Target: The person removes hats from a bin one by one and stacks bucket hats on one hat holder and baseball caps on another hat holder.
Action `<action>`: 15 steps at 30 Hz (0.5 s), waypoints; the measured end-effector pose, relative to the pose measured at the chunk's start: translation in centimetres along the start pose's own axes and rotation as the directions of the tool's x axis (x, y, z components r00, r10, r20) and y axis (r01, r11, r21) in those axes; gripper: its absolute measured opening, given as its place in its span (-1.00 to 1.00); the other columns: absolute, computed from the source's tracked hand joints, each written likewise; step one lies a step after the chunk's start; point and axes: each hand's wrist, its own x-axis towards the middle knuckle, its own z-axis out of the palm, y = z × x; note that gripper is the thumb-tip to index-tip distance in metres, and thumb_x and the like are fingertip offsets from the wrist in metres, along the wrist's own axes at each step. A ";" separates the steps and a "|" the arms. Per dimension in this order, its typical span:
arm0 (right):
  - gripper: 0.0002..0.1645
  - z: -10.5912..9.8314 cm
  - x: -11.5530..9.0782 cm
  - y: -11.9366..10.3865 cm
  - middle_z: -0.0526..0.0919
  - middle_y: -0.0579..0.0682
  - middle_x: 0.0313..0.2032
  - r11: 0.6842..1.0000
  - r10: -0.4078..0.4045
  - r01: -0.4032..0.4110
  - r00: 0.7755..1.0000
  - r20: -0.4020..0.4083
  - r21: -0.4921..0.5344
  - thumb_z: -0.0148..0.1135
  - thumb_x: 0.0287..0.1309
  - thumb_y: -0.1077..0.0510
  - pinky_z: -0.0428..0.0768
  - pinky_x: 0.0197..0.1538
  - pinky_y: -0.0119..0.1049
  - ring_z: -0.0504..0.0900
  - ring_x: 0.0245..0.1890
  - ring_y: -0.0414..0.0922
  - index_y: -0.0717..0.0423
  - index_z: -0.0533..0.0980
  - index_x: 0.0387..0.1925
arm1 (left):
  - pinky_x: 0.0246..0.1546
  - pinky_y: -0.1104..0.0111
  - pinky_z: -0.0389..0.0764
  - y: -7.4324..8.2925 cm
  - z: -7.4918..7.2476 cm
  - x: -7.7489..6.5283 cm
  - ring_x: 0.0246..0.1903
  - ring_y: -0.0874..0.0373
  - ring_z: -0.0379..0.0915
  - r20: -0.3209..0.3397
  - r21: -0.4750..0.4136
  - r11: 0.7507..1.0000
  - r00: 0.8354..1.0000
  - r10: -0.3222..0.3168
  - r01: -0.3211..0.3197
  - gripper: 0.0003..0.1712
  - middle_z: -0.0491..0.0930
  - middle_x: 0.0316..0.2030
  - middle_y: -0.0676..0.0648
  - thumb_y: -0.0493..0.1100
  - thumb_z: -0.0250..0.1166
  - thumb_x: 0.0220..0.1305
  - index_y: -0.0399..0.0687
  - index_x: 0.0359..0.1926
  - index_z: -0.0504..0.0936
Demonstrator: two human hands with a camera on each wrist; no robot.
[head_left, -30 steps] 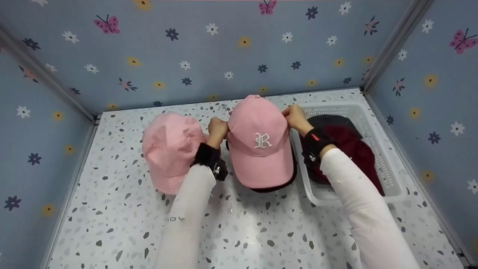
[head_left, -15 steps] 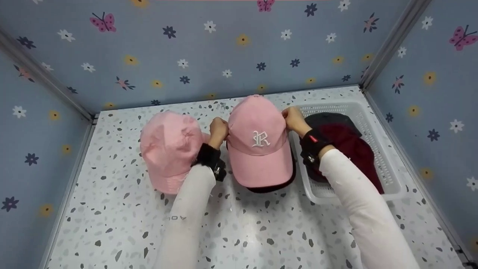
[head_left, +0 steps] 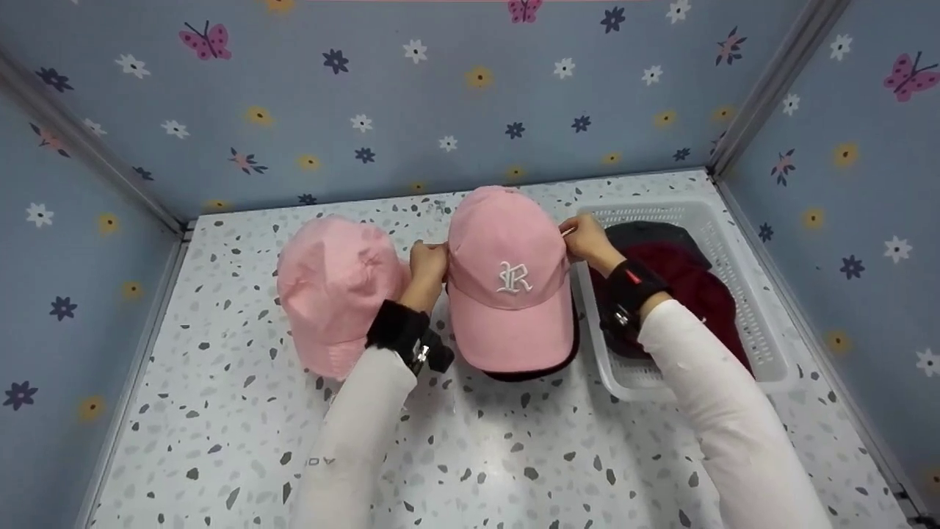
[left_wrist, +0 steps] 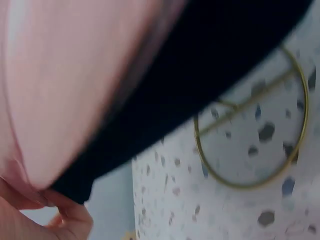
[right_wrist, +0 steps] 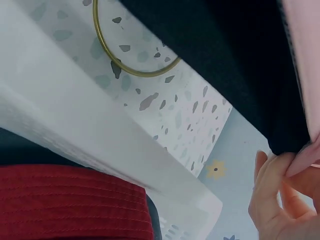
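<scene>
A pink cap [head_left: 507, 242] with a white embroidered R sits brim toward me over a dark cap [left_wrist: 200, 60], whose edge shows below the pink one. Both are raised over a gold wire ring [left_wrist: 245, 187] on the table, seen in the wrist views. My left hand [head_left: 428, 266] pinches the left rim of the pink cap near its back. On the opposite side, my right hand [head_left: 590, 239] pinches the right rim; in the right wrist view its fingers lie where the pink and dark edges meet.
Left of my left hand lies another pink cap [head_left: 330, 279], slightly crumpled. A white perforated basket [head_left: 778, 353] on the right holds a maroon cap [head_left: 709, 308] and a dark grey cap [head_left: 650, 231]. Flower-patterned panels [head_left: 411, 88] enclose the speckled table [head_left: 235, 441] at the back and sides.
My left wrist has dropped toward me while its fingers stay at the rim. The right hand has shifted slightly right and down. The caps have hardly moved.
</scene>
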 end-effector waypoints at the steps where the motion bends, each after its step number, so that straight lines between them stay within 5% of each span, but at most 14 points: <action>1: -0.73 0.2 -1.4 -1.5 0.59 0.16 -0.51 0.999 0.036 -0.037 0.999 -0.004 -0.022 0.07 -0.12 0.41 0.53 -0.66 -0.25 0.51 -0.72 -0.14 0.29 0.52 -0.27 | -0.84 0.45 0.26 0.7 -0.2 -1.2 -0.85 0.23 0.15 -0.010 -0.029 1.000 1.000 -0.006 0.005 -0.74 0.19 -0.81 0.01 -0.32 0.08 0.00 -0.14 -0.73 0.27; 3: -0.68 0.4 -4.1 -4.4 0.59 0.21 -0.43 0.995 0.082 -0.082 0.997 -0.009 -0.057 0.03 -0.07 0.42 0.56 -0.59 -0.22 0.51 -0.70 -0.13 0.34 0.48 -0.17 | -0.79 0.43 0.28 3.1 -0.8 -4.2 -0.82 0.23 0.14 -0.005 -0.038 0.994 0.995 -0.098 0.098 -0.70 0.17 -0.81 0.02 -0.33 0.10 0.06 -0.16 -0.73 0.25; 5: -0.69 0.4 -4.8 -4.8 0.60 0.19 -0.46 0.998 0.056 -0.056 0.998 0.000 -0.021 0.03 -0.09 0.44 0.56 -0.60 -0.25 0.50 -0.72 -0.16 0.32 0.50 -0.21 | -0.77 0.42 0.28 4.6 -1.5 -6.4 -0.81 0.23 0.12 0.016 -0.059 0.988 0.990 -0.141 0.142 -0.66 0.13 -0.81 0.03 -0.38 0.07 0.08 -0.15 -0.75 0.22; 8: -0.73 0.1 0.3 1.2 0.62 0.12 -0.57 1.000 -0.006 0.005 1.000 -0.026 -0.017 0.13 -0.19 0.41 0.53 -0.68 -0.26 0.52 -0.76 -0.14 0.23 0.55 -0.32 | -0.75 0.42 0.28 5.2 -2.0 -7.8 -0.81 0.24 0.11 0.063 -0.081 0.987 0.989 -0.136 0.141 -0.64 0.11 -0.82 0.06 -0.44 0.01 0.08 -0.13 -0.77 0.19; 11: -0.71 -0.4 7.7 9.5 0.64 0.07 -0.57 0.996 -0.031 0.026 0.998 -0.056 -0.084 0.24 -0.26 0.32 0.52 -0.72 -0.23 0.56 -0.74 -0.09 0.11 0.58 -0.33 | -0.72 0.44 0.28 4.9 -2.0 -8.1 -0.82 0.28 0.06 0.097 -0.071 0.994 0.992 -0.076 0.083 -0.62 0.13 -0.78 0.04 -0.47 -0.06 0.07 -0.12 -0.80 0.19; 15: -0.69 -0.8 13.2 15.3 0.65 0.02 -0.51 0.980 -0.037 0.018 0.995 -0.094 -0.197 0.29 -0.29 0.20 0.54 -0.68 -0.19 0.60 -0.67 -0.07 -0.03 0.60 -0.32 | -0.74 0.48 0.22 4.2 -1.8 -7.9 -0.82 0.28 0.03 0.105 -0.050 0.999 0.994 -0.016 0.022 -0.59 0.14 -0.79 0.02 -0.48 -0.09 0.04 -0.10 -0.85 0.16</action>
